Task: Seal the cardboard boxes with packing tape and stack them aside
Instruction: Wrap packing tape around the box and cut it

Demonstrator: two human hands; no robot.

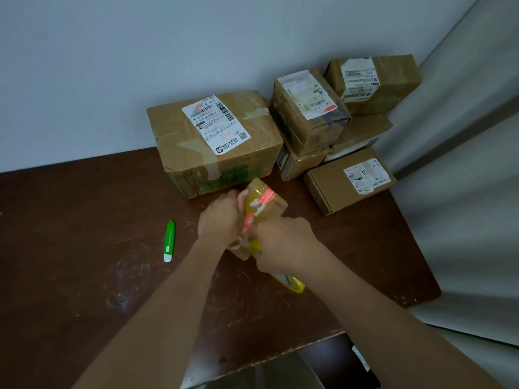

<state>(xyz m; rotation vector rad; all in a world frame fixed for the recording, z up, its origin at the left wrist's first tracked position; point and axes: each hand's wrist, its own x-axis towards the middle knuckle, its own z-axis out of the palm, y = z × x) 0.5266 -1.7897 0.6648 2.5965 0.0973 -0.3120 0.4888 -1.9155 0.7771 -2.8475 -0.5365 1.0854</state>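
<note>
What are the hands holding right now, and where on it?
Both hands grip the small taped box: the left hand on its left side, the right hand round its near end.

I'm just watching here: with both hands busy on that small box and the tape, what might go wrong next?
1. Both hands, left hand and right hand, hold the small box off the table; it could slip or the tape could wrinkle.
2. The yellow tape roll lies hidden under the right wrist, so it may get knocked.
3. The green cutter lies loose nearby; a sweeping arm could push it away.
</note>
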